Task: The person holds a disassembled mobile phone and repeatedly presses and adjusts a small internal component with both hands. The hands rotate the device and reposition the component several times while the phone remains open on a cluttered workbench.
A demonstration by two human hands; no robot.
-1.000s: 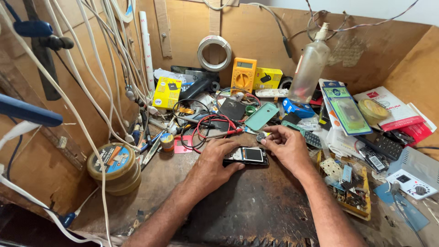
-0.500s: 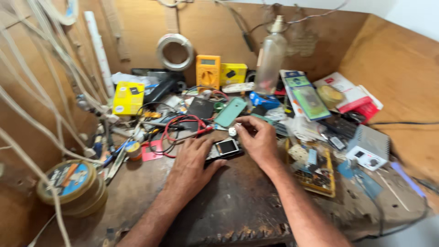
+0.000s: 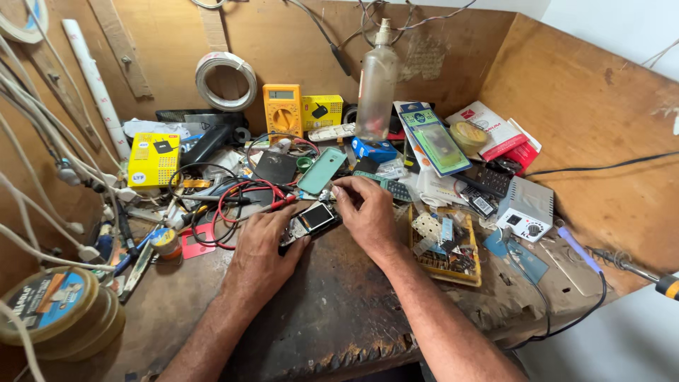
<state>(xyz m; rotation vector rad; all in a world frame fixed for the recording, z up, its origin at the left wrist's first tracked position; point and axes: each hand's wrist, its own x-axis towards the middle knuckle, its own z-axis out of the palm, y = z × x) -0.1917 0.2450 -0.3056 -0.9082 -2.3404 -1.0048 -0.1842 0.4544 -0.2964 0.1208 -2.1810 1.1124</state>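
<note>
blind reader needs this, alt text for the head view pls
Two bare hands work on a small opened phone on a cluttered wooden workbench: left hand steadies it, right hand touches its top edge. Behind lie an orange multimeter, red test leads and a clear bottle.

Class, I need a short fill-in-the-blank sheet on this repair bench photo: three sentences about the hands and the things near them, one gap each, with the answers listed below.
1. Both hands, the left hand and the right hand, hold a small opened ____ with a screen on the workbench.
2. The multimeter standing against the back wall is ____ in colour.
3. The clear plastic bottle stands ____, not lying down.

Missing words: phone; orange; upright
</note>
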